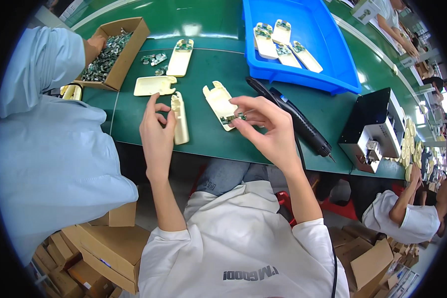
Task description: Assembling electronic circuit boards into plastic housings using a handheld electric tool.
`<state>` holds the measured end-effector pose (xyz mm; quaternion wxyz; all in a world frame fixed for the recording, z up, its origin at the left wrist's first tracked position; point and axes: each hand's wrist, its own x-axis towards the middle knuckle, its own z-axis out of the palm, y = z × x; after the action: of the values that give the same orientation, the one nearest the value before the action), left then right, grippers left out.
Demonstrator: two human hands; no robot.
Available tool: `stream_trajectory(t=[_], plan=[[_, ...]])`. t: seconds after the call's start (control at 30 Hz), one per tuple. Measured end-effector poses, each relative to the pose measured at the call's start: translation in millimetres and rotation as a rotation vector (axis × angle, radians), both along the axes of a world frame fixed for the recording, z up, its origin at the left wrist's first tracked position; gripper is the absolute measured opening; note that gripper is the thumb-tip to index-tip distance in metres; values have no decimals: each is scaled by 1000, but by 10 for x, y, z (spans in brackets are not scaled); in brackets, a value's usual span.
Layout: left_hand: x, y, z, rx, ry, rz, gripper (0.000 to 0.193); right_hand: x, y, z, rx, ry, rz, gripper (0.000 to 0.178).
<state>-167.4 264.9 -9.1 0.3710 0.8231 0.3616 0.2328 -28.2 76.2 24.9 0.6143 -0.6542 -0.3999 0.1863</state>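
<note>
My right hand [268,121] pinches a small green circuit board [228,119] between thumb and fingers. The board is at the near end of an open cream plastic shell [217,97], which lies slanted on the green table. I cannot tell whether it rests in the shell. My left hand [158,126] is open, fingers bent and apart, with nothing visible between them. Just right of its thumb lies another cream shell [181,121], on its side. Beyond its fingertips is a third shell [151,86], lying crosswise. Farther back, one more shell [180,61] has a green board at its far end.
Loose circuit boards [155,59] lie behind the shells. A co-worker's hand [97,43] reaches into a cardboard box [133,47] of boards at left. A blue tray [303,78] holds several fitted shells. A black electric screwdriver [303,121] and a black machine [370,126] are on the right.
</note>
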Motion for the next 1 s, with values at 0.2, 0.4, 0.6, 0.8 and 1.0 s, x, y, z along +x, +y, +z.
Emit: stream_trajectory(t=[0.2, 0.4, 0.6, 0.8, 1.0], plan=[[125, -29, 73, 219, 104, -51, 49, 2, -130, -153, 23, 64, -62, 25], [61, -82, 66, 224, 131, -165, 42, -38, -193, -160, -35, 72, -107, 22], [-117, -253, 74, 10, -91, -215, 31, -93, -202, -170, 32, 118, -149, 22], [0, -908, 270, -608, -294, -354, 28, -253, -287, 13, 204, 289, -218, 21], [145, -1164, 178, -646, -410, -434, 38, -263, -432, -62, 175, -99, -346, 22]])
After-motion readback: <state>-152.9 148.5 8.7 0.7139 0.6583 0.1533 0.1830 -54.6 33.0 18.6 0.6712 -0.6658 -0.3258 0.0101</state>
